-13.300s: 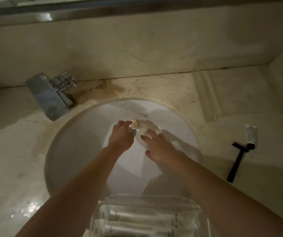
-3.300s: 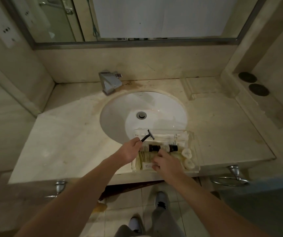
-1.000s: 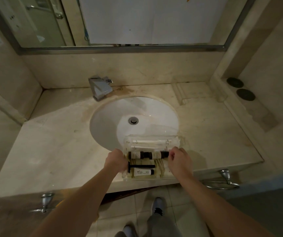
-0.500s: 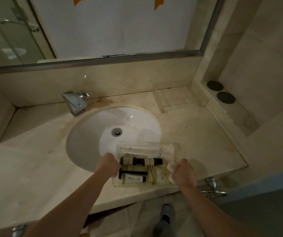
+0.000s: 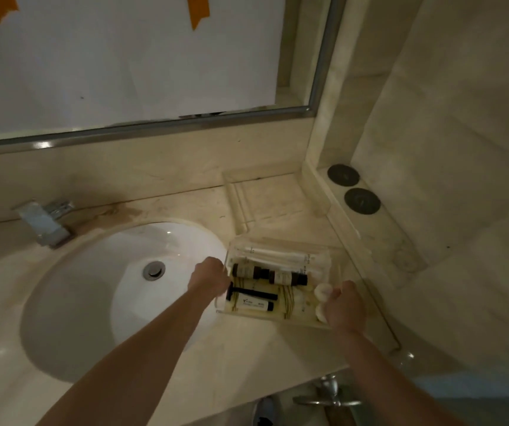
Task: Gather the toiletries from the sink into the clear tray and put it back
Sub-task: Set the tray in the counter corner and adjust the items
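**Over the desk's right side: one clear tray, two hands on its ends**

Right of the sink (image 5: 99, 290), above the marble desk (image 5: 277, 342), one clear tray (image 5: 281, 318) is held by both hands. The left hand (image 5: 210, 276) grips its left end wall with curled fingers; the right hand (image 5: 344, 305) grips its right end the same way. Whether the tray touches the desk or is held just off it cannot be told.

Inside the tray, counted from the far side: one long white wrapped packet (image 5: 284, 256); two dark bottles (image 5: 270, 275) lying end to end; one black razor (image 5: 251, 294); one small white tube (image 5: 254, 305) with a dark cap, just beside the razor; and at least two round white pieces (image 5: 323, 291) at the right end, partly hidden by the right hand, so their count is uncertain. Yellowish packets beneath the razor and tube are too dim to count.

One basin shows one drain (image 5: 154, 269). One faucet (image 5: 44, 222) stands behind it. One empty-looking clear holder (image 5: 274, 198) sits at the back corner, its edges faint. Two dark round discs (image 5: 353, 189) lie on the side ledge. Two orange tape strips (image 5: 198, 9) on the white sheet in the mirror are cut off at the top edge. One metal fitting (image 5: 328, 392) below the desk's edge and a shoe are only partly seen.
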